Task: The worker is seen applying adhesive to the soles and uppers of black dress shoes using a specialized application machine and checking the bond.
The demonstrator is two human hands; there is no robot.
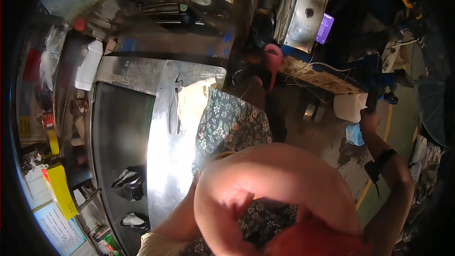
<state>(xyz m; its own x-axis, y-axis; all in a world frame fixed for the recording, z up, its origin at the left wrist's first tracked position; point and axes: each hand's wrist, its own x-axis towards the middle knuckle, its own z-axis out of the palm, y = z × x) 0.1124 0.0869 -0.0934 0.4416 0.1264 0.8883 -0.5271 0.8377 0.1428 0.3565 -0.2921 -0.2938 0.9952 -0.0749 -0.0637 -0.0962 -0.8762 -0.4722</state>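
Bare skin, apparently my left hand (pixel 279 175), fills the lower middle close up; its fingers are too close and smeared to make out. Behind it a forearm (pixel 182 218) rises from a beige cuff at the lower left. At the far right my right hand (pixel 368 122), below a black wristband (pixel 383 160), is closed round a dark upright handle (pixel 372 102) by blue and black machine parts. Dark floral cloth (pixel 234 121) lies ahead, beside a shiny metal table (pixel 166 161) bearing tan material (pixel 189 102) and a thin dark tool (pixel 173 109).
A metal control panel (pixel 308 9) with a red button stands ahead. Near it hangs a pink handled object (pixel 272 59). A white jug (pixel 90 66) and a yellow box (pixel 60 192) are at left. A blue container (pixel 354 134) sits near my right hand.
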